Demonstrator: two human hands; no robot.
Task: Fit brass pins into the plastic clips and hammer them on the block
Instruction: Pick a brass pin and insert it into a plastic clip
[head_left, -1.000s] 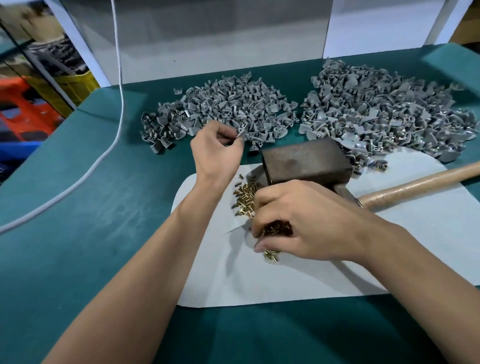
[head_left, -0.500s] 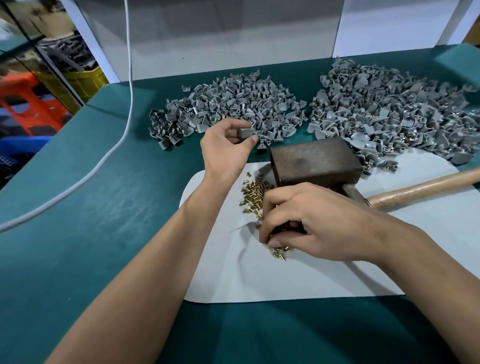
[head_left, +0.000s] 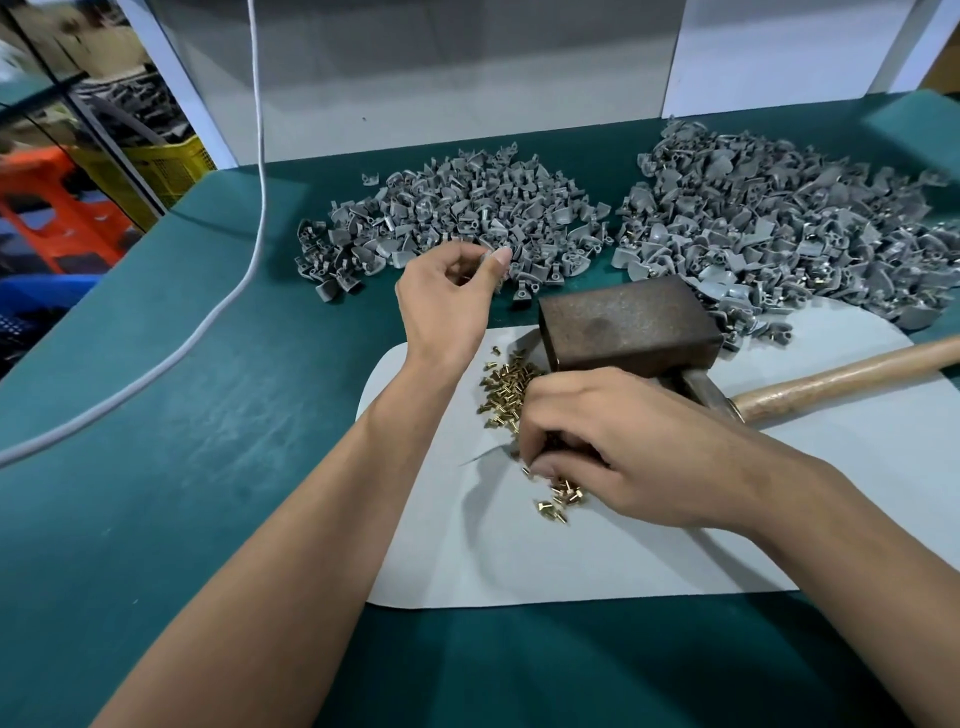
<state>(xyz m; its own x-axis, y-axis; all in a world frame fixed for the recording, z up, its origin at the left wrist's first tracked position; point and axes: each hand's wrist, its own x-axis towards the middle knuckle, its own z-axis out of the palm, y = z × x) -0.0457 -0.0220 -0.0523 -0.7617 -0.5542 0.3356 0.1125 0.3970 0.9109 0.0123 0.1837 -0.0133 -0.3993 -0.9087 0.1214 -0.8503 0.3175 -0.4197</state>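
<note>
Clips lie in two heaps (head_left: 457, 218) (head_left: 779, 218); two hands (head_left: 447, 301) (head_left: 613, 447), one block (head_left: 628, 322).

Green-covered table (head_left: 156, 493); white sheet (head_left: 519, 561) lies on it near the front; two heaps of grey plastic clips (head_left: 457, 218) (head_left: 779, 218) rest further back, the right one spilling onto the sheet; white cable (head_left: 228, 306) trails across the left side.
</note>
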